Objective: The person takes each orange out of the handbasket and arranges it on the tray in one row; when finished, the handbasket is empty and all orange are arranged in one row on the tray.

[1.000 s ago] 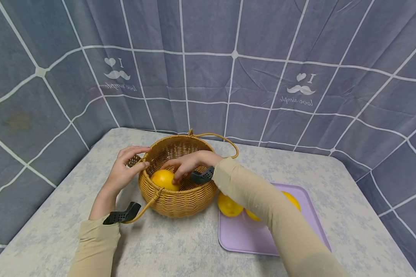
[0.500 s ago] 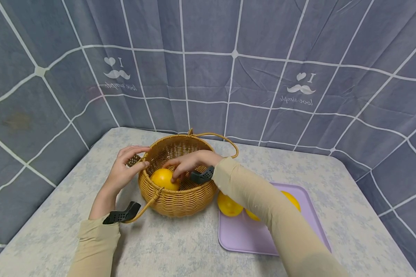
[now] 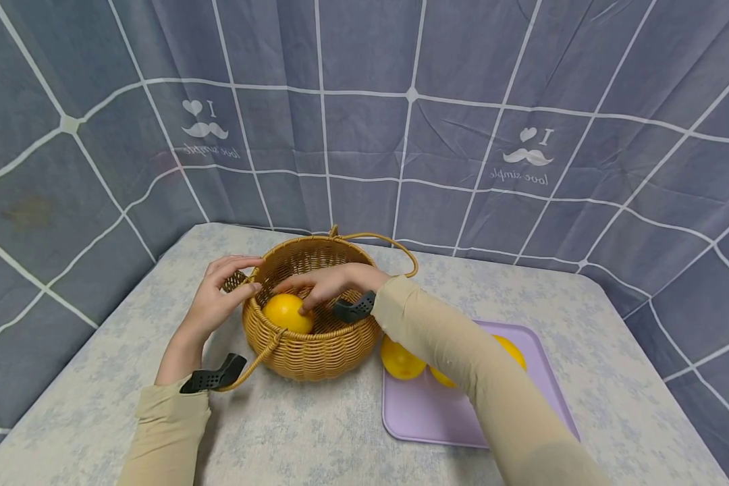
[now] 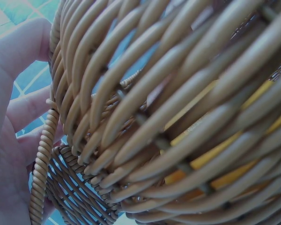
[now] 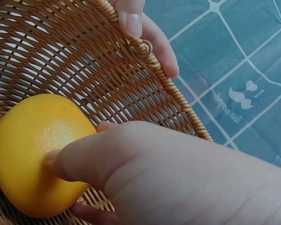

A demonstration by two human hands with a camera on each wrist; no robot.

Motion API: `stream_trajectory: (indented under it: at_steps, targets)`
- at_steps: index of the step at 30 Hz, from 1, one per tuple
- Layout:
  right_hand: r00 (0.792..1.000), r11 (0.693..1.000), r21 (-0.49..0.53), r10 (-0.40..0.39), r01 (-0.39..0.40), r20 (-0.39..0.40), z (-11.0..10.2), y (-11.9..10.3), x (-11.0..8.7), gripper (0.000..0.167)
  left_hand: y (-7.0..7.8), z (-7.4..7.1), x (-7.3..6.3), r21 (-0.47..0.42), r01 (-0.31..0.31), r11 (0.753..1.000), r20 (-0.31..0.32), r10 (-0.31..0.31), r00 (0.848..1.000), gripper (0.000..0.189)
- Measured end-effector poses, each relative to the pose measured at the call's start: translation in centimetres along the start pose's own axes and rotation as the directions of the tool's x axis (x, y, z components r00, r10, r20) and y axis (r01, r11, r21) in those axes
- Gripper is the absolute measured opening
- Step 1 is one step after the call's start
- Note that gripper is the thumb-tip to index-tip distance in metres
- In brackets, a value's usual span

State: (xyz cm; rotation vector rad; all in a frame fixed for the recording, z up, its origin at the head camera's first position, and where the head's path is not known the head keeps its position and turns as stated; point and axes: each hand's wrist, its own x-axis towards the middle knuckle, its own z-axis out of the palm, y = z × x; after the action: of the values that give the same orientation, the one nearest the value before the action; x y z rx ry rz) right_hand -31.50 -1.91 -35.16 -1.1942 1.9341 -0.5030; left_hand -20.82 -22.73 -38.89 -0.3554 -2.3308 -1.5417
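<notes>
A round wicker basket (image 3: 316,356) stands on the table with its mouth upward. My left hand (image 3: 211,304) holds its left rim, the thumb over the edge; in the left wrist view the basket's weave covers much of the picture. My right hand (image 3: 334,280) reaches inside and grips an orange (image 3: 287,312) low on the left, near the front wall. Seen from the right wrist, the thumb (image 5: 68,159) presses on the orange's side, while the other fingers are mostly hidden behind the thumb and fruit.
A lilac tray (image 3: 425,422) lies right of the basket with several oranges (image 3: 403,360), partly covered by the right sleeve. One handle (image 3: 395,241) arches out at the back right. A woven flap (image 4: 79,187) hangs by the left hand. A checked curtain (image 3: 364,135) rises behind the table.
The right hand's fingers have stretched farther left behind the orange, and its thumb has shifted up slightly. The orange has shifted very slightly back. The left hand and basket stay in place.
</notes>
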Motion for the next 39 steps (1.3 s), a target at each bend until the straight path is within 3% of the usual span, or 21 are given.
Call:
stream_trajectory:
  at_steps: [5, 20, 39]
  targets:
    - [0.999, 0.998, -0.022, -0.054, 0.054, -0.001, 0.01, -0.06, -0.01, 0.063, 0.00, 0.01, 0.02, -0.001, -0.003, 1.000, -0.002, 0.003, 1.000, 0.037]
    - [0.999, 0.999, 0.011, -0.031, 0.032, -0.045, -0.05, -0.16, -0.40, 0.060, -0.04, 0.03, 0.01, 0.000, -0.017, 1.000, -0.008, 0.017, 1.000, 0.037]
    - [0.995, 0.998, 0.021, -0.063, 0.065, -0.081, 0.10, -0.11, -0.44, 0.051, -0.01, 0.00, -0.10, -0.005, -0.021, 1.000, -0.003, 0.021, 1.000, 0.037]
